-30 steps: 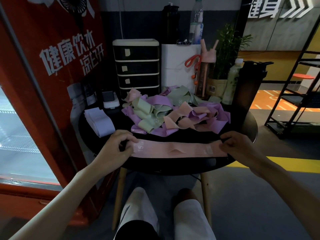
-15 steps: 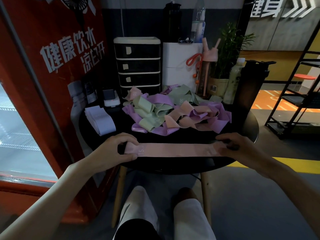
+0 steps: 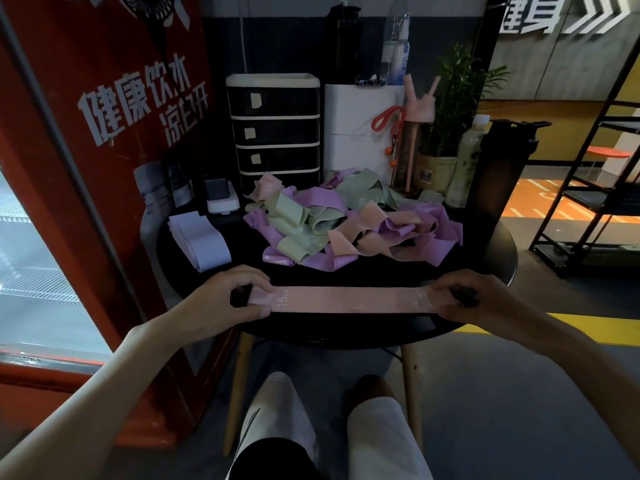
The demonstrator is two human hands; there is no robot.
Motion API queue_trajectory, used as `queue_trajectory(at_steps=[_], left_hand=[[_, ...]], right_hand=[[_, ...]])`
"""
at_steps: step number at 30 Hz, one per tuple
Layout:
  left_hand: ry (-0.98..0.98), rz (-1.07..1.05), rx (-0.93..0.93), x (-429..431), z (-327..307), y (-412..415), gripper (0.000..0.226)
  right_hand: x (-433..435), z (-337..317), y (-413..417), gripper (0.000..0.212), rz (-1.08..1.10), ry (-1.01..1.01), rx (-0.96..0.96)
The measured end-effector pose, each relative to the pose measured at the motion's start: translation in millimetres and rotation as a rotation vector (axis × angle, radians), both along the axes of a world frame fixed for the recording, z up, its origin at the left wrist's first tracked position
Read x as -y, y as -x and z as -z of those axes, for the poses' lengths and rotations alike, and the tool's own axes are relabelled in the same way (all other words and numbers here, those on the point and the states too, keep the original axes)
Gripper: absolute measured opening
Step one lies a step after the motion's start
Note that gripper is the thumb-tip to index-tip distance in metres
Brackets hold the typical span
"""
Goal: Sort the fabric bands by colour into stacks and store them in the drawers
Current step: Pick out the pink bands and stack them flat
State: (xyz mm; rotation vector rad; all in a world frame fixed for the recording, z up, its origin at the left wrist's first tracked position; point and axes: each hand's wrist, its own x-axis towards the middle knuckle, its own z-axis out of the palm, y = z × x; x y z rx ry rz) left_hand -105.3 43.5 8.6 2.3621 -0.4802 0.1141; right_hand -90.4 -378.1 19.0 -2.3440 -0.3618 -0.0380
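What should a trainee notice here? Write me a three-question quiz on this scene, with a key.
1. True or false: the left hand and the right hand each hold one end of the pink band, which lies flat along the near edge of the table.
2. Which colour already lies as a neat stack on the table's left side? A. green B. white C. pink
3. Fill in: the number printed on the pink band near the left hand is ___.
Key: 1 true; 2 B; 3 15.
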Motion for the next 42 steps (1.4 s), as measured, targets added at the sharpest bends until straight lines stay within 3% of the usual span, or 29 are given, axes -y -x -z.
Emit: queue_trajectory(at_steps=[9, 15, 17, 21, 26, 33, 42], left_hand=[[-0.029, -0.016, -0.005, 6, -1, 3, 0.016], [0.076, -0.103, 0.270, 50, -35, -12, 0.007], [0.071, -0.130, 0.236, 69, -47, -30, 0.008], [-0.049, -0.178, 0.142, 102, -54, -78, 0.005], [-0.235, -0.267, 0.069, 129, -45, -120, 0.023], [-0.065, -0.338, 0.096, 137, -43, -129, 0.015], [-0.035, -0.181, 0.472, 135, -116, -104, 0.016]], right_hand=[[-1, 1, -4, 0.031, -0.049, 0.098, 0.128], [-26, -1, -9, 0.008, 0.063, 0.014, 0.297], [-31, 7, -11, 0.005, 0.100, 0.040, 0.297], [-28, 30, -19, 0.014, 0.182, 0.320, 0.322], [-29, 33, -23, 0.016, 0.207, 0.326, 0.333], [-27, 35, -23, 0.022, 0.184, 0.357, 0.313], [-28, 34, -22, 0.022, 0.189, 0.399, 0.288]])
